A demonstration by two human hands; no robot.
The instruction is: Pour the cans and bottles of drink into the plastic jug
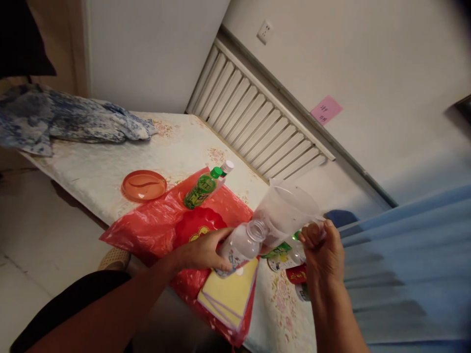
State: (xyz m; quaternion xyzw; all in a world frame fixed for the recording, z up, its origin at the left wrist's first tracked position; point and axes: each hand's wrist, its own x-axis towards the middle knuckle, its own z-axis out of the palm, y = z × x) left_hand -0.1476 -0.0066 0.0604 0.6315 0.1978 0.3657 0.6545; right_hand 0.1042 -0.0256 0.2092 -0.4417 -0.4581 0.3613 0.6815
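Note:
My left hand (211,251) is wrapped round a clear plastic bottle (239,247) with a printed label and an uncapped mouth. The bottle leans up and right, its neck overlapping a translucent wide-mouthed plastic jug (285,208). Whether the two touch, I cannot tell. At the jug's right side my right hand (324,247) is closed on it, where a handle would be hidden by the fingers. Beneath the left hand lie a red plastic bag (147,240), a red scalloped plate (195,223) and a few yellow cloths (230,294).
A green-capped bottle (200,191) stands on the bag beside a white-capped one (227,167). Left of them is an orange dish (143,186). More bottles and a red can (296,274) lie behind the jug. A radiator (253,108) and blue curtain (397,274) border the flowered tablecloth (180,142).

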